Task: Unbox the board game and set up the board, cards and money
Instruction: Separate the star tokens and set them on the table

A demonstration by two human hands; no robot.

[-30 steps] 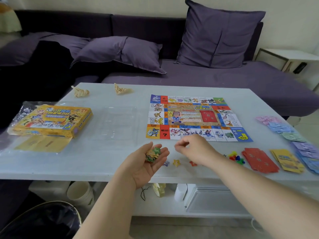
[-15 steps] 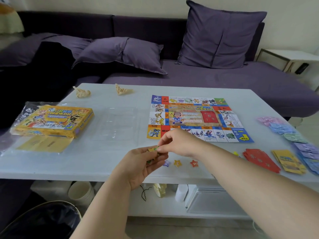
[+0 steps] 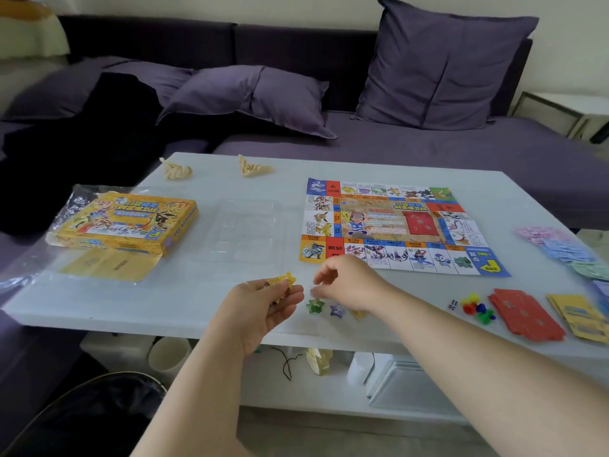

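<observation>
Right hand (image 3: pixel 349 282) has left the left hand's pile and dropped toward the table (image 3: pixel 184 301), where a green star (image 3: pixel 314 305) now lies beside the purple star (image 3: pixel 336 311) marked "2". Print on the yellow box (image 3: pixel 128 222) and the board (image 3: pixel 395 225) is too small to read. An orange star (image 3: pixel 359 314) is half hidden under the right wrist, and the money (image 3: pixel 566 249) runs off the right edge. Right fingers hang loosely curled, thumb and forefinger parted just above the green star. The left hand (image 3: pixel 263 308) pinches yellow stars (image 3: pixel 284 280).

The head-worn camera looks forward and down, close over the table (image 3: pixel 197 301), toward the sofa (image 3: pixel 428 150).
</observation>
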